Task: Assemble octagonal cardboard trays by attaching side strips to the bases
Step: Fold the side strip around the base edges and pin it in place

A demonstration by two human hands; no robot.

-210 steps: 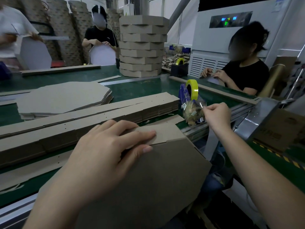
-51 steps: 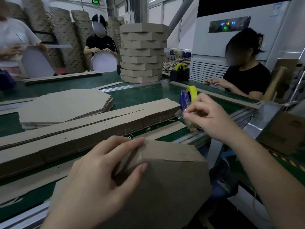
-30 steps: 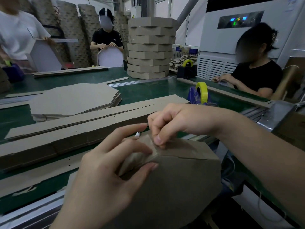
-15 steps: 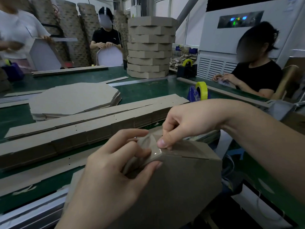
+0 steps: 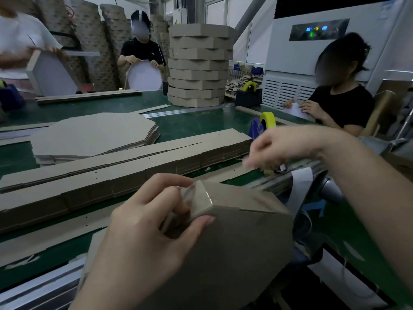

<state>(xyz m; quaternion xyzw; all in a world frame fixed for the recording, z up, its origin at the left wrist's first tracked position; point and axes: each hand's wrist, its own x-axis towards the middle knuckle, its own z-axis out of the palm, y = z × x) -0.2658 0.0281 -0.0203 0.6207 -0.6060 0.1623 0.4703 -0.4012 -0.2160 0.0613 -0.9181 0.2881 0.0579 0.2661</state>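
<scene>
1. The half-built tray [image 5: 234, 247] stands on edge against the near side of the green table [image 5: 201, 126], with its flat bottom facing the worker.
2. The left hand [image 5: 147, 227] grips the tray's upper corner. The thumb is on the bottom and the fingers curl over the side strip [image 5: 245, 198], pinching the two together.
3. A piece of clear tape [image 5: 199, 199] lies shiny across that corner, so I'd judge the step in hand is taping strip to base, corner by corner.
4. The right hand [image 5: 277, 148] hovers apart from the tray, near the tape dispenser [image 5: 263, 125]. It is blurred, and I cannot tell whether its fingers hold anything.
5. Next, I reckon, fresh tape is wanted for the neighbouring joint. The left hand would need to press the strip tight there so that no gap opens.
</scene>
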